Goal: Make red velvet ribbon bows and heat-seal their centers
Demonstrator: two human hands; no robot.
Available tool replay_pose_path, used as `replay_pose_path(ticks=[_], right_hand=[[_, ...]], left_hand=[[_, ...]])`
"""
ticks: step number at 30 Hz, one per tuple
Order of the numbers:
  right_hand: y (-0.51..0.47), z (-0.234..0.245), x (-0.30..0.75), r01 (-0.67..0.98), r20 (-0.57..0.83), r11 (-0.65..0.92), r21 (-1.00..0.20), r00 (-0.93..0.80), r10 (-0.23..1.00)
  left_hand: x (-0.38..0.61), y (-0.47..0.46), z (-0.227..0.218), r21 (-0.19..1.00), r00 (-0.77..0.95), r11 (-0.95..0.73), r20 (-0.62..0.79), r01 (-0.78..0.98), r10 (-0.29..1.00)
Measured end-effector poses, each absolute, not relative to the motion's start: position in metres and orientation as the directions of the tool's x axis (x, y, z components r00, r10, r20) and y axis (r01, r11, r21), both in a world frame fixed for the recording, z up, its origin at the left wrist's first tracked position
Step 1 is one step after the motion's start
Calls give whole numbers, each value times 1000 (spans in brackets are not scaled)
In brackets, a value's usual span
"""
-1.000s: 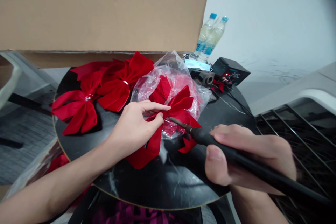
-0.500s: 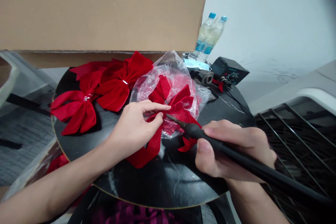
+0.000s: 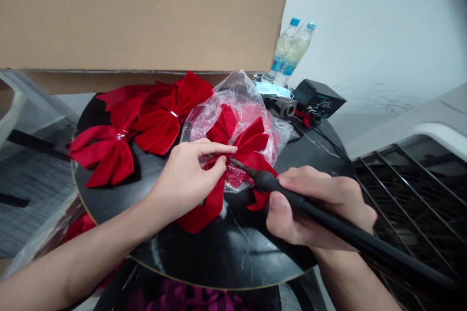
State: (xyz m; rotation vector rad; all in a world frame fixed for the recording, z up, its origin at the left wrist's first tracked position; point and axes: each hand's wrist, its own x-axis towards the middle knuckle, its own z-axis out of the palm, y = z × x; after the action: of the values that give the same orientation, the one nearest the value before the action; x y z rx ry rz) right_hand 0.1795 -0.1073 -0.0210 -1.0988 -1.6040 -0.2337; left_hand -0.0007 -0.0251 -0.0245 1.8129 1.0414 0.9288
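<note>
In my right hand [image 3: 324,204] is a black soldering iron [image 3: 270,182], gripped like a pen, its tip angled left at the middle of a red velvet bow [image 3: 251,148]. Thumb and index finger of my left hand [image 3: 197,170] pinch that bow at its centre, close to the tip. The exact spot under the fingertips is hidden. Part of the bow lies over a clear plastic bag [image 3: 241,87] with red material inside. Two finished-looking red bows with silvery ties, one bow [image 3: 113,143] and another bow [image 3: 173,114], lie left of the bag.
A large cardboard box [image 3: 146,19] stands behind the round black table [image 3: 233,257]. At the back right are a soldering station [image 3: 319,99] with a dial, a black iron holder [image 3: 280,106], a blue mask [image 3: 273,89] and two water bottles [image 3: 292,53]. A barred black rack [image 3: 408,199] is at right.
My right hand and the soldering iron have shifted slightly left. The left hand keeps its pinch on the bow, and the tip stays at the bow's centre.
</note>
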Motion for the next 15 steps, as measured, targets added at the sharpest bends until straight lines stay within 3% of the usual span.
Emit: replay_pose_path(ticks=[15], right_hand=[[-101, -25, 183, 729, 878, 607, -315, -19, 478]], left_hand=[[-2, -26, -27, 898, 373, -318, 194, 306, 907]])
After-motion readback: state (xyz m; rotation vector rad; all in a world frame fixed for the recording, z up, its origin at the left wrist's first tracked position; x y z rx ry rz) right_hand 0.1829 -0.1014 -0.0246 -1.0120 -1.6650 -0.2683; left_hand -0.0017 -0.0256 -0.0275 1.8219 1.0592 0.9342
